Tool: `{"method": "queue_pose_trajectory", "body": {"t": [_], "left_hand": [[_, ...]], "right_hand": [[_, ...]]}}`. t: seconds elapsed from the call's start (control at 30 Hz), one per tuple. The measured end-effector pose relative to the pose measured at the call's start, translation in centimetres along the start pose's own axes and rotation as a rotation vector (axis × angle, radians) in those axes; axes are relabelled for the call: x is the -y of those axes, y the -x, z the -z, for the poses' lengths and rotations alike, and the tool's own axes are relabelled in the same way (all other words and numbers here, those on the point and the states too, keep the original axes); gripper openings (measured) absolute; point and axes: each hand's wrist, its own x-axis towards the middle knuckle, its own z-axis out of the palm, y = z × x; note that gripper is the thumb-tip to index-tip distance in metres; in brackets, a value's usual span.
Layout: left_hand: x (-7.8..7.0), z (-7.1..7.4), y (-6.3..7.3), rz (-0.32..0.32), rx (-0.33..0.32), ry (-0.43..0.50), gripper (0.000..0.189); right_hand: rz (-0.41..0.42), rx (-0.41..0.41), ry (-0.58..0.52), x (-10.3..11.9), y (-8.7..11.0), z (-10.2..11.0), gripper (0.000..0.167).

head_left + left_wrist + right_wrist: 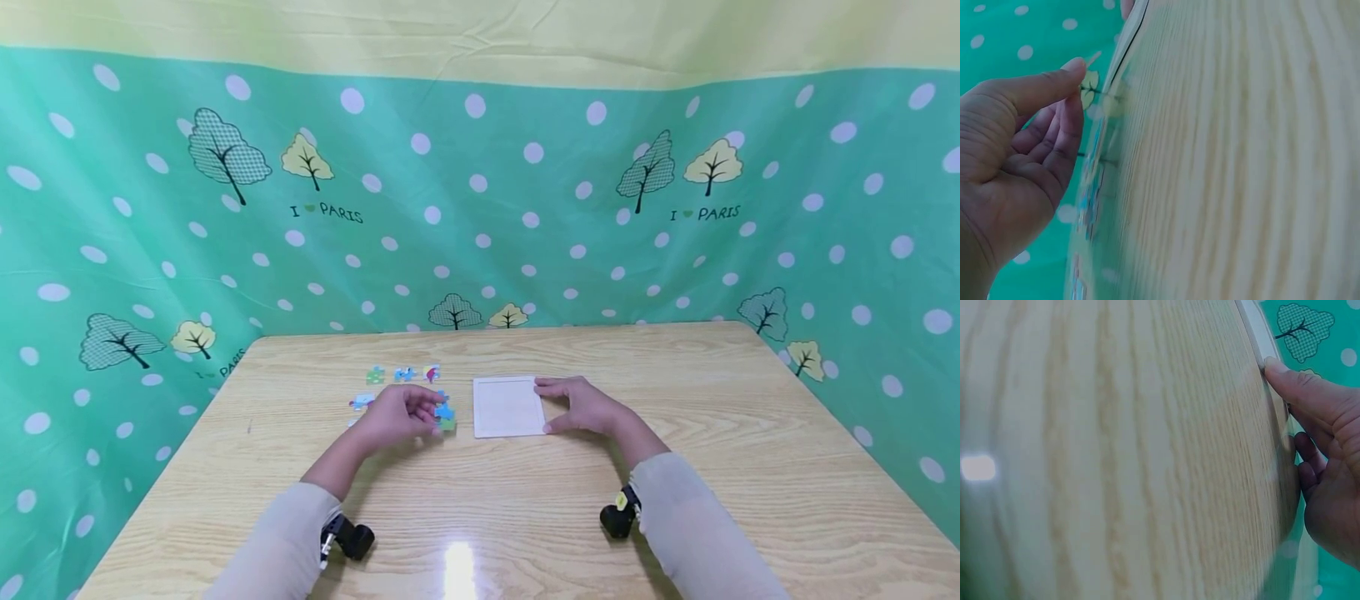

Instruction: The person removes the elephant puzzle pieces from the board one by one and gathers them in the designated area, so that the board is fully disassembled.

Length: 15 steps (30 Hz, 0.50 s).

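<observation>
My left hand (397, 414) pinches a blue and green jigsaw puzzle piece (445, 413) between thumb and fingers, just left of the white square puzzle frame (510, 408). In the left wrist view the piece (1093, 59) appears as a thin edge at the fingertips, raised off the table. My right hand (587, 407) grips the frame's right side, thumb at the near corner and fingers at the far one. Seen from the right wrist, the thumb (1282, 375) presses the frame's edge. No pieces show inside the frame.
Beyond the left hand lie a green piece (376, 376), a blue piece (405, 374) and a piece with red (431, 373). Another piece (362, 401) is beside that hand, partly hidden. A dotted green curtain (510, 250) hangs behind the wooden table (480, 500).
</observation>
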Motion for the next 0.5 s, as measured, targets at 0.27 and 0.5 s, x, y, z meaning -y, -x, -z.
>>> {"method": "queue_pose_trajectory", "body": {"t": [0.27,0.5], "left_hand": [[0.39,0.38,-0.18,-0.009,0.054,-0.068,0.042],[0.67,0.21,-0.34,-0.092,0.050,-0.288,0.030]], "right_hand": [[-0.007,-0.002,-0.002,0.02,0.09,0.07,0.071],[-0.002,0.010,0.007,0.20,0.10,0.02,0.072]]}}
